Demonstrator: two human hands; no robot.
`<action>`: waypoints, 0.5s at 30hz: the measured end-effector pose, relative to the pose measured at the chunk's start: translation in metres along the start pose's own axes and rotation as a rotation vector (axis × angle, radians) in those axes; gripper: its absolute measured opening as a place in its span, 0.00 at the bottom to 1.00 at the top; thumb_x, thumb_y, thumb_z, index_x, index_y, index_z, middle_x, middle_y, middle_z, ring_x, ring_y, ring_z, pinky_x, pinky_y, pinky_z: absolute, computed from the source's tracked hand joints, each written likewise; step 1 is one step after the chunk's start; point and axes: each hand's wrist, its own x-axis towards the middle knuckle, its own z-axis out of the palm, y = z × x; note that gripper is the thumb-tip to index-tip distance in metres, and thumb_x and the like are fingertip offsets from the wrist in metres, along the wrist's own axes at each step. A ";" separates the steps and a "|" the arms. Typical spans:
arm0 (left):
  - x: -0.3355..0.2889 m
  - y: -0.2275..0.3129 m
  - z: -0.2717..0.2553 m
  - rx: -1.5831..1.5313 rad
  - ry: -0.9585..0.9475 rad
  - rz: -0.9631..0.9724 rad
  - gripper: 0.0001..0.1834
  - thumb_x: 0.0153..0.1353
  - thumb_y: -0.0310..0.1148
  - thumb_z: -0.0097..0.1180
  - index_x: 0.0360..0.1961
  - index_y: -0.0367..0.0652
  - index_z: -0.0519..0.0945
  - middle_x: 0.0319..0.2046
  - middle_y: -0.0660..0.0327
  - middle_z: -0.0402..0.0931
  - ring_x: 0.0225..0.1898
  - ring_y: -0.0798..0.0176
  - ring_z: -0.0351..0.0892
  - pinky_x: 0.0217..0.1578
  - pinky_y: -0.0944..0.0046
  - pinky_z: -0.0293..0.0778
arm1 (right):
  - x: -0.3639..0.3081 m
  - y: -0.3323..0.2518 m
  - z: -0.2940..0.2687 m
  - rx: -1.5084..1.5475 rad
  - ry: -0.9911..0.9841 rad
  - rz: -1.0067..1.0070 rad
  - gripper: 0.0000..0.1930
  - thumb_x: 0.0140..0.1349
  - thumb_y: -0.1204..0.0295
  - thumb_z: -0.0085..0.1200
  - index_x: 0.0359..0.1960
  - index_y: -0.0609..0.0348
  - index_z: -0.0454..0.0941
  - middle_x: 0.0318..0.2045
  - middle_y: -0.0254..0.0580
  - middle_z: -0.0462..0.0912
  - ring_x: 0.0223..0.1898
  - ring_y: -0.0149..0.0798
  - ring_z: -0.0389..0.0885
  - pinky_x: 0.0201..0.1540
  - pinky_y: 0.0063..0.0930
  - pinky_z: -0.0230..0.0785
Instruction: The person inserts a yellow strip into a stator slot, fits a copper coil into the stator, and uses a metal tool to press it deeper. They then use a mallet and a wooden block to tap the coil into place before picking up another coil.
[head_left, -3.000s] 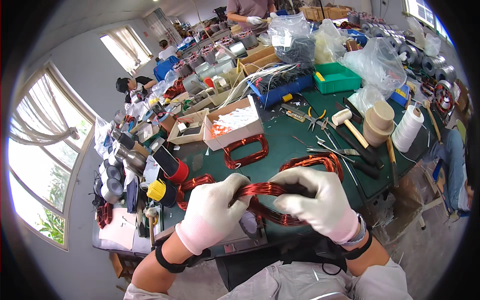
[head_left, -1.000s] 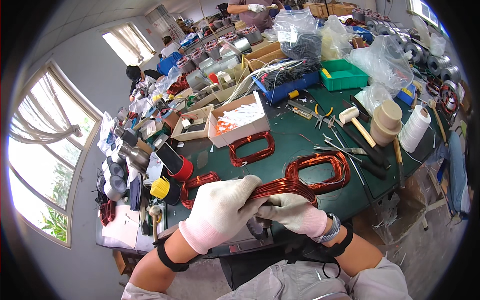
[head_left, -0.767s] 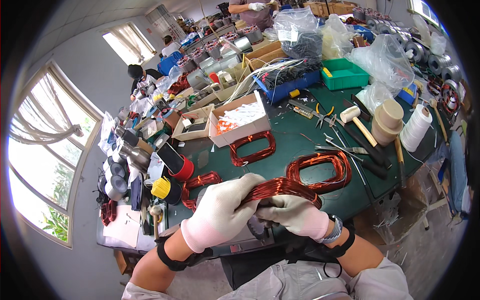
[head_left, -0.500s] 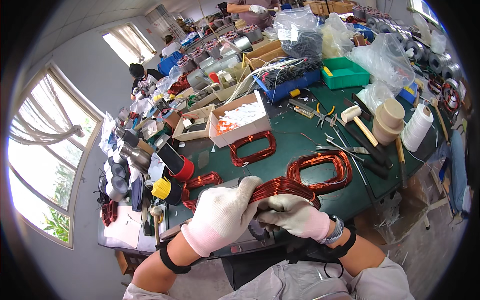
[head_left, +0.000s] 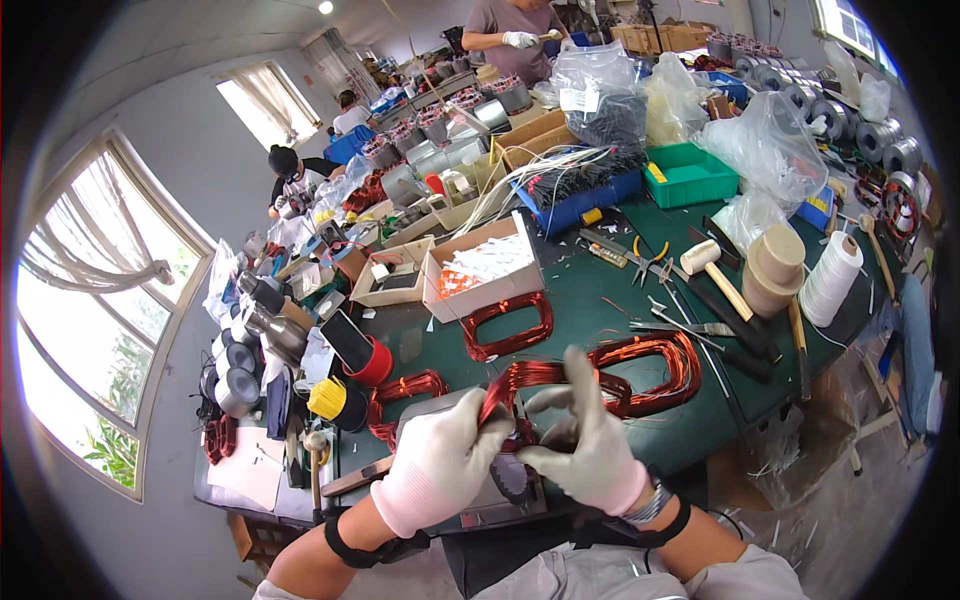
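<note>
My left hand (head_left: 440, 455), in a white glove with a pink cuff, is closed round the left end of a red-brown copper wire coil (head_left: 535, 374). My right hand (head_left: 592, 452), gloved alike, has its fingers spread beside the coil's right part, the index finger pointing up. Whether it touches the wire I cannot tell. Behind the held coil lies a second copper coil (head_left: 688, 372), partly covered. A third coil (head_left: 510, 352) rests farther back on the green tabletop, and a tied coil (head_left: 408, 384) lies left of my hands. Below my hands is a partly hidden grey block (head_left: 480, 500).
Beyond the coils stands a cardboard box (head_left: 478, 298) of white strips. At right are pliers (head_left: 648, 262), scissors (head_left: 690, 328), a mallet (head_left: 722, 275) and a white thread spool (head_left: 833, 280). A red cup (head_left: 376, 362) stands left. Other people work farther back.
My right hand has loosened from the coil and spread its fingers. My left hand still grips the coil, which has tilted and shifted left. The view has tipped up slightly.
</note>
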 end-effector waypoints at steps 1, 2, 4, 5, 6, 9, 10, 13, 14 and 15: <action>0.000 0.000 0.003 0.052 0.036 0.086 0.07 0.70 0.27 0.58 0.45 0.35 0.80 0.28 0.49 0.83 0.28 0.48 0.86 0.31 0.58 0.78 | 0.005 -0.009 -0.006 0.087 -0.007 0.177 0.58 0.53 0.76 0.74 0.81 0.59 0.44 0.39 0.45 0.88 0.32 0.36 0.89 0.38 0.31 0.82; 0.002 0.004 0.002 0.052 -0.006 0.041 0.08 0.67 0.28 0.61 0.44 0.36 0.80 0.31 0.47 0.84 0.33 0.42 0.87 0.34 0.56 0.80 | 0.006 -0.007 -0.008 0.086 -0.009 0.182 0.58 0.53 0.76 0.74 0.81 0.59 0.44 0.39 0.45 0.88 0.32 0.36 0.89 0.38 0.31 0.82; 0.004 -0.002 0.002 0.051 -0.027 0.068 0.08 0.67 0.28 0.62 0.43 0.36 0.81 0.30 0.47 0.84 0.32 0.42 0.86 0.33 0.56 0.79 | 0.007 -0.003 -0.009 0.095 -0.126 0.359 0.55 0.52 0.76 0.73 0.79 0.58 0.47 0.35 0.43 0.87 0.29 0.31 0.86 0.36 0.27 0.80; 0.004 -0.006 0.002 0.052 -0.048 0.100 0.08 0.66 0.29 0.63 0.43 0.37 0.81 0.29 0.48 0.83 0.30 0.43 0.86 0.32 0.56 0.79 | 0.004 0.003 -0.007 0.097 -0.132 0.372 0.55 0.52 0.76 0.73 0.79 0.58 0.47 0.35 0.43 0.87 0.29 0.31 0.86 0.36 0.27 0.80; 0.004 -0.007 0.002 0.045 -0.064 0.089 0.08 0.66 0.29 0.63 0.43 0.37 0.81 0.29 0.48 0.83 0.30 0.43 0.86 0.32 0.56 0.79 | -0.005 0.011 -0.004 0.120 -0.081 0.333 0.51 0.53 0.77 0.73 0.76 0.59 0.50 0.33 0.42 0.85 0.28 0.29 0.84 0.35 0.26 0.79; -0.008 -0.002 -0.010 0.292 -0.096 0.202 0.09 0.63 0.29 0.66 0.42 0.37 0.81 0.25 0.52 0.81 0.25 0.48 0.83 0.29 0.59 0.76 | -0.025 0.018 0.003 0.165 0.019 0.210 0.44 0.54 0.78 0.73 0.68 0.60 0.57 0.26 0.37 0.81 0.26 0.28 0.81 0.33 0.26 0.77; -0.011 -0.005 -0.015 0.205 -0.002 0.297 0.10 0.64 0.30 0.67 0.42 0.39 0.81 0.23 0.55 0.79 0.21 0.52 0.78 0.24 0.60 0.72 | -0.028 0.014 0.001 0.155 0.011 0.243 0.44 0.54 0.77 0.74 0.69 0.61 0.57 0.27 0.37 0.82 0.26 0.28 0.81 0.34 0.26 0.77; -0.052 -0.049 -0.014 -0.047 0.330 0.172 0.03 0.67 0.27 0.61 0.39 0.39 0.81 0.22 0.62 0.77 0.16 0.67 0.70 0.20 0.67 0.65 | -0.031 0.018 -0.009 0.106 0.034 0.282 0.44 0.54 0.77 0.75 0.68 0.61 0.57 0.28 0.39 0.83 0.27 0.28 0.82 0.34 0.26 0.78; -0.070 -0.061 -0.012 -0.236 0.472 -0.031 0.03 0.68 0.27 0.57 0.38 0.38 0.80 0.23 0.63 0.77 0.17 0.70 0.69 0.20 0.69 0.64 | -0.029 0.021 -0.010 0.040 0.035 0.331 0.44 0.54 0.77 0.75 0.68 0.61 0.57 0.28 0.39 0.83 0.27 0.28 0.82 0.34 0.26 0.78; -0.083 -0.073 -0.009 -0.420 0.609 -0.240 0.06 0.69 0.27 0.53 0.37 0.37 0.80 0.24 0.64 0.77 0.18 0.74 0.69 0.21 0.71 0.63 | -0.030 0.025 -0.011 -0.027 0.037 0.381 0.44 0.54 0.78 0.75 0.68 0.61 0.57 0.28 0.40 0.83 0.27 0.28 0.82 0.34 0.26 0.78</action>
